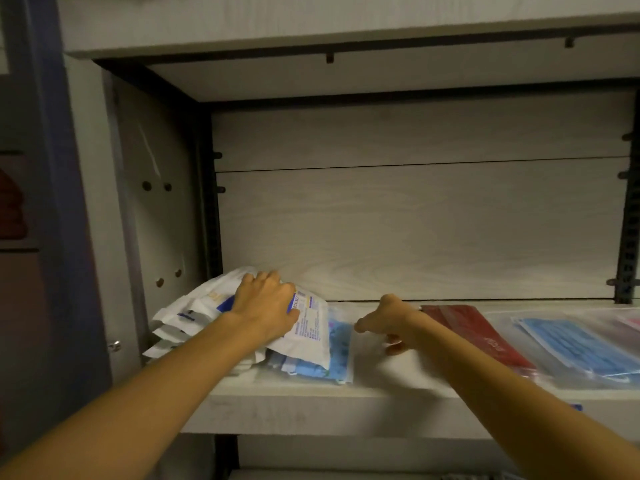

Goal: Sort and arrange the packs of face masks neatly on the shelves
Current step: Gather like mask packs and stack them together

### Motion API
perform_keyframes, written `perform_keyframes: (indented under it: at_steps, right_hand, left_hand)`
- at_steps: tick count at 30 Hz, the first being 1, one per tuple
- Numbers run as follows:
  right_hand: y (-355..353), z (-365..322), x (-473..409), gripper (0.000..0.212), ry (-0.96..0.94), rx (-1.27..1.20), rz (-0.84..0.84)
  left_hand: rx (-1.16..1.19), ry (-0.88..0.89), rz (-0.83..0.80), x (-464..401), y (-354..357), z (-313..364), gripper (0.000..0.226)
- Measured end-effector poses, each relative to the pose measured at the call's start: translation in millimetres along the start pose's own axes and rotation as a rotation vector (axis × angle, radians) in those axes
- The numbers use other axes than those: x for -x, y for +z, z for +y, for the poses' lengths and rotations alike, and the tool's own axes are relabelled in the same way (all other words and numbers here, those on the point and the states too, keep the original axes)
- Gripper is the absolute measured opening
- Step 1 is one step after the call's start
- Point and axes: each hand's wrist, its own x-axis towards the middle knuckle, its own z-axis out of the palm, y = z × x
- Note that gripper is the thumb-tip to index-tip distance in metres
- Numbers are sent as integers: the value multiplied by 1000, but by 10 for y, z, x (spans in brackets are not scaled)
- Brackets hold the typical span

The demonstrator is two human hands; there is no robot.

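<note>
While my left hand (266, 303) presses flat on the white packs (194, 317), my right hand (391, 323) hovers loose, empty; I'd square edges against the shelf (311, 410) corner.

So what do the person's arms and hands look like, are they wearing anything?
Both arms are bare, with no sleeves in view. The left hand and right hand have no gloves, and no rings, watch or bracelet show. The right hand is a bit blurred.

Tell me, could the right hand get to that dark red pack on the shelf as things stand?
Probably yes. The right hand hovers empty just beside the dark red pack, which lies flat on the shelf with nothing on top of it or in between.
</note>
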Motion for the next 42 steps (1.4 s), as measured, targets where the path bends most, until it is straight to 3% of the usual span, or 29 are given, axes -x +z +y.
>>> perform_keyframes:
  at_steps: [9,14,21,37,42]
  right_hand:
    - [207,-325,-133,60,103,45,-120]
    - [290,-421,-228,60,151,13,-152]
    - [355,-442,-314,35,226,-101,-150]
    - [391,-553,-334,22,257,-333,-208]
    - [330,-462,-274,12,250,-369,-180]
  left_hand:
    - [12,10,-24,-48,137,-406,40]
    - [102,-65,-60,-30,216,-517,45]
    - [151,-87,-72,-50,251,-536,45]
    - [211,-116,-56,-38,277,-541,37]
    - [92,-81,-55,-23,276,-484,37]
